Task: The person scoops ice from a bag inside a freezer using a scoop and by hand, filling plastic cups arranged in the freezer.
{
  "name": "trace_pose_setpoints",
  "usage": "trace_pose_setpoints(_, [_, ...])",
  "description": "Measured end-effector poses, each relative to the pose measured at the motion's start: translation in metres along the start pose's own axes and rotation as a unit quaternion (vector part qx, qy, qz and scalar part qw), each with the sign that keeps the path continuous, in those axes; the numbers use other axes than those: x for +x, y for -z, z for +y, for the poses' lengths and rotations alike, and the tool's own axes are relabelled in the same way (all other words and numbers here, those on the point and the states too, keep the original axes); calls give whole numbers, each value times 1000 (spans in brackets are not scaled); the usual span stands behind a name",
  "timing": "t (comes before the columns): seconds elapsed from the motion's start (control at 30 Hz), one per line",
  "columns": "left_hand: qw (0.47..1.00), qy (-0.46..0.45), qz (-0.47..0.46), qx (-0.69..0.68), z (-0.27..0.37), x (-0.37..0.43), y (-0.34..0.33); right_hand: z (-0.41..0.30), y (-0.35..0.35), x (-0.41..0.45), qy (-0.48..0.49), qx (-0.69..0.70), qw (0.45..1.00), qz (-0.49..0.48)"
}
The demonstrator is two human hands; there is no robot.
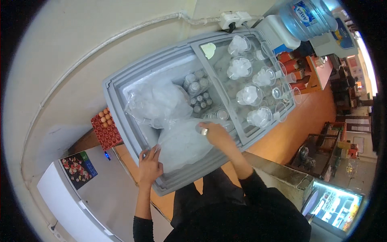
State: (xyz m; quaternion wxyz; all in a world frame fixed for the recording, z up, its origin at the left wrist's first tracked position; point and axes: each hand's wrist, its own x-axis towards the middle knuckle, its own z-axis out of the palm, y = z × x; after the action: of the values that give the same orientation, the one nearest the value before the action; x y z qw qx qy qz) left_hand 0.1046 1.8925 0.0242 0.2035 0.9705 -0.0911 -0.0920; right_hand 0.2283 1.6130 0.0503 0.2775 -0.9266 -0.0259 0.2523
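Observation:
In front of me is a grey chest freezer point(119, 121) with its left part uncovered. A clear plastic bag of ice point(184, 148) lies in the near part, and a second knotted-looking bag point(157, 101) lies beyond it. My left hand point(151, 166) pinches the edge of the near bag beside the freezer rim. Over that bag, my right hand point(217, 136) is closed around a shiny metal utensil point(204, 131), mostly hidden by the fingers. Several bottles point(195, 87) stand beside the bags inside the freezer.
Several plastic cups with ice point(250, 95) stand on the sliding glass lid point(223, 71) at right. An egg tray point(105, 130) and a white refrigerator point(66, 193) are at left. A water dispenser bottle point(305, 19) is at upper right; a low wall point(281, 169) is near my right arm.

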Motion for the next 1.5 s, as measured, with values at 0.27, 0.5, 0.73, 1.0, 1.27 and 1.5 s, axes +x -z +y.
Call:
trace_pose_setpoints(0.27, [999, -35, 13, 34, -2, -6, -7, 53, -62, 19, 149, -58, 979, -125])
trace_pose_setpoints(0.5, [996, -48, 16, 71, 0, -21, -9, 29, -95, 10, -6, -26, 997, -72])
trace_pose_setpoints(0.73, [998, -35, 13, 47, 1, -20, 0, 0, -42, -23, -12, 84, 996, -27])
trace_pose_setpoints(1.0, [1000, -23, -2, 18, 4, -22, 3, 38, -95, 1, -27, 26, 992, -120])
trace_pose_setpoints(1.27, [998, 14, -18, 66, -3, -34, 0, -13, -26, -39, 71, 1, 996, -50])
trace_pose_setpoints(1.5, [999, 10, -11, 39, 17, -14, 11, 51, -82, 4, 8, -62, 994, -86])
